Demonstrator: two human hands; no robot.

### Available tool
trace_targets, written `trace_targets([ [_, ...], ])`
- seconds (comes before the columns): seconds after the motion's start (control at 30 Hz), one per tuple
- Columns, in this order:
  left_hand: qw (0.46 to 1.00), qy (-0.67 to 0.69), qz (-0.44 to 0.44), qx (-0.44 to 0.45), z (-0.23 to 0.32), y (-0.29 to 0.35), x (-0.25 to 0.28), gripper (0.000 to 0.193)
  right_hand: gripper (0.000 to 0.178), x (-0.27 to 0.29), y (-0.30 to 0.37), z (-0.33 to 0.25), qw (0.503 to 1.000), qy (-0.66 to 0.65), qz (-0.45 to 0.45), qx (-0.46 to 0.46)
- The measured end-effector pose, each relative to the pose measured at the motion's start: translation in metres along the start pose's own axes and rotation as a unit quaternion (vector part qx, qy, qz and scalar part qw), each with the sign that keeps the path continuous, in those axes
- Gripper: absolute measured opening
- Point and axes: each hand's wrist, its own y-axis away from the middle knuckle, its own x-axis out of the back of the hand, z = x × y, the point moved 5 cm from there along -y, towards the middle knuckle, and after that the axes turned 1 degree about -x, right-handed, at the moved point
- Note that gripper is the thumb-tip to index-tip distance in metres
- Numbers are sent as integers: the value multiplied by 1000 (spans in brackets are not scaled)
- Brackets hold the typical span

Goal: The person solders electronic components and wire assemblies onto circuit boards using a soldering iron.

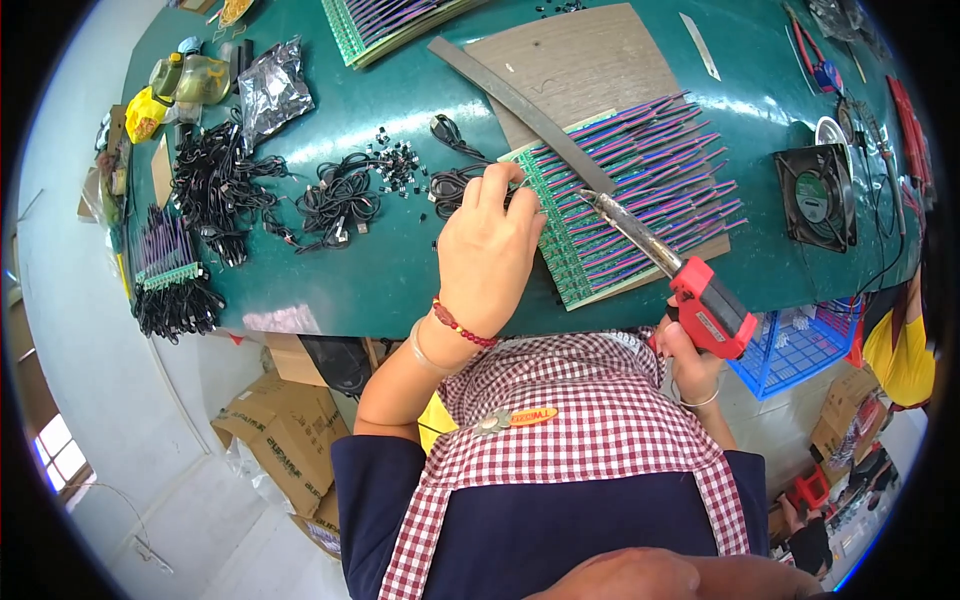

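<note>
My right hand (692, 362) grips a red and black soldering gun (712, 308) by its handle. The gun's metal barrel points up and left, its tip above the wired part of a green circuit board panel (566, 262). Rows of purple, blue and black wires (655, 175) run rightward from the panel. My left hand (490, 245) is at the panel's left edge, fingers curled in a pinch; what they hold is hidden. A grey metal bar (530, 112) lies slantwise across the panel, its lower end close to the gun's tip. Black cables (455, 187) lie just left of my fingers.
A brown board (570, 60) lies under the panel. Bundles of black cables (210, 180) and small black parts (395, 165) are on the left. At the right stand a fan (815, 197) and pliers (822, 70). A blue basket (800, 350) sits below the table's edge.
</note>
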Motion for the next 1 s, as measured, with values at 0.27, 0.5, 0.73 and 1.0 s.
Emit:
trace_targets([
  [0.27,986,-82,-19,-141,-1,-1,-10,15,30,-2,-4,-6,999,-31,9,-11],
  [0.5,975,-90,43,-198,2,-6,-14,13,30,-2,-6,-10,998,-49,31,1],
  [0.73,976,-43,86,-194,8,-12,-16,11,29,0,-6,-12,997,-57,47,-5],
  [1.0,984,-58,65,-156,9,-10,-17,12,29,-2,-8,-12,995,-89,35,1],
])
